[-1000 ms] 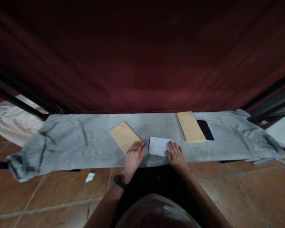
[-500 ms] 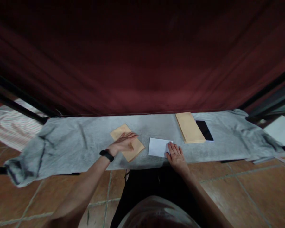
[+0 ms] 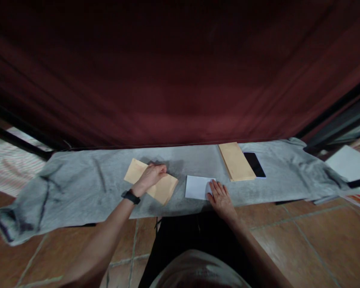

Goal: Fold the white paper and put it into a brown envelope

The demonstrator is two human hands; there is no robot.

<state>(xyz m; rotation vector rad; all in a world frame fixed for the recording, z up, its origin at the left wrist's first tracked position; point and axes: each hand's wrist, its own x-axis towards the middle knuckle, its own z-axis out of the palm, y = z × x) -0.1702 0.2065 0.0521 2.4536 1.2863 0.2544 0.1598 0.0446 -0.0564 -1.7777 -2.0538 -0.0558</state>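
My left hand (image 3: 151,176), with a black watch (image 3: 131,196) at its wrist, is over a tan envelope (image 3: 165,189) lying at a slant on the grey cloth. Its fingers are curled in and closed at the envelope's far edge; the thumb is mostly hidden. More than one layer shows at the envelope's right end. To the right lies a white sheet of paper (image 3: 196,187), flat on the cloth. My right hand (image 3: 221,200) rests palm down on its right end, fingers stretched out and holding nothing.
A stack of tan envelopes (image 3: 237,162) partly covers a dark-screened phone or tablet (image 3: 255,165) at right. Grey cloth (image 3: 87,188) covers the narrow bench. A dark red fabric wall (image 3: 180,100) rises behind it. Black frame bars (image 3: 330,110) stand at the sides.
My left hand has gone from spread fingers to curled ones on the tan envelope. The envelope has turned and its far end has shifted left. My right hand stays on the white paper.
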